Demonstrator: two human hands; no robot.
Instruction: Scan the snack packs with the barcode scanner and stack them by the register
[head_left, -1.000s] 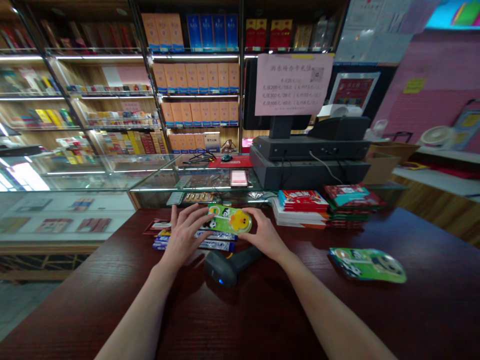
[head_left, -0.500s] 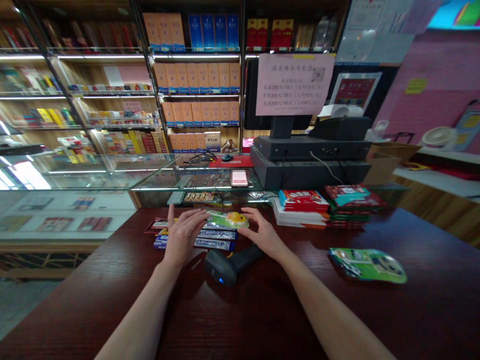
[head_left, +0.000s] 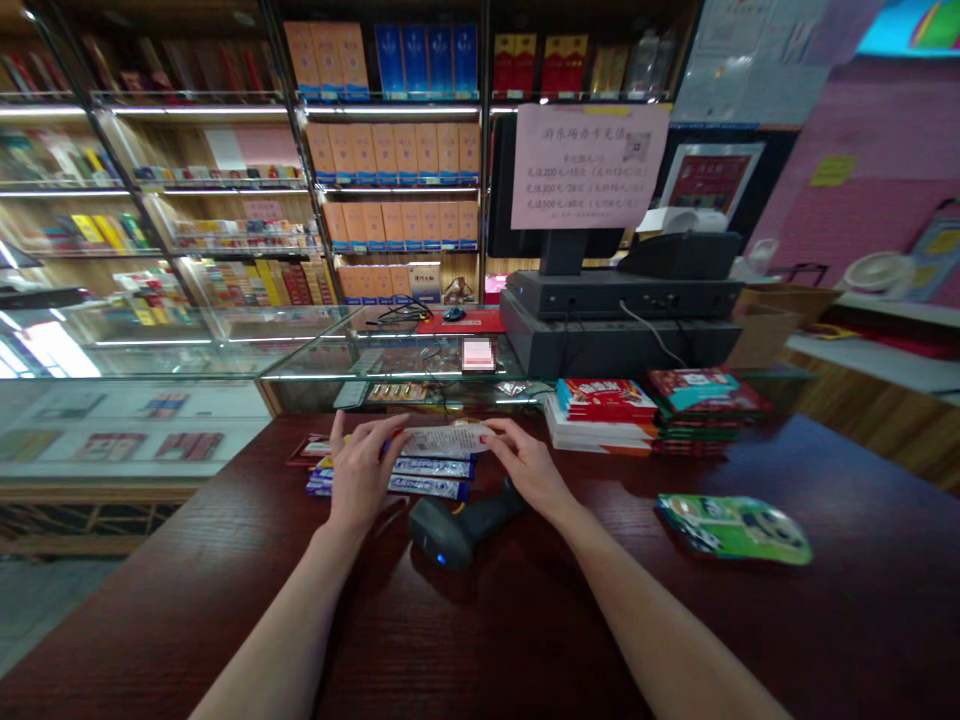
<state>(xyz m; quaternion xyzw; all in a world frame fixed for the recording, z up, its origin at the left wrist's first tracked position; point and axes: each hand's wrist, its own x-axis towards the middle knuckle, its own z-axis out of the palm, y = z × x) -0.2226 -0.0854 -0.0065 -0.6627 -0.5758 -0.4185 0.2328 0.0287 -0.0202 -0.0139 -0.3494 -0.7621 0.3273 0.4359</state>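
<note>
A small flat lollipop packet [head_left: 446,440] is held up with its white, printed back towards me. My left hand [head_left: 362,475] pinches its left end between thumb and fingers, and my right hand [head_left: 531,468] grips the right end the same way. Beneath and behind it, several slim blue-and-white packets [head_left: 431,487] lie on the dark wooden counter [head_left: 495,640]. Between my forearms lies a black barcode scanner [head_left: 442,532] with a blue light glowing, its handle pointing towards my right hand. A green packet with a panda picture [head_left: 739,528] rests off to the right.
Stacks of red-and-white packs [head_left: 607,402] and dark red packs [head_left: 701,395] stand behind my right hand. Beyond them are a monitor [head_left: 502,190] with a paper sign [head_left: 589,165] and a black till base [head_left: 622,335]. A glass display case [head_left: 337,365] borders the counter's far edge.
The packet has been turned over: its green front with the yellow figure showed before, and its white printed back shows now. My fingers have closed on its ends.
</note>
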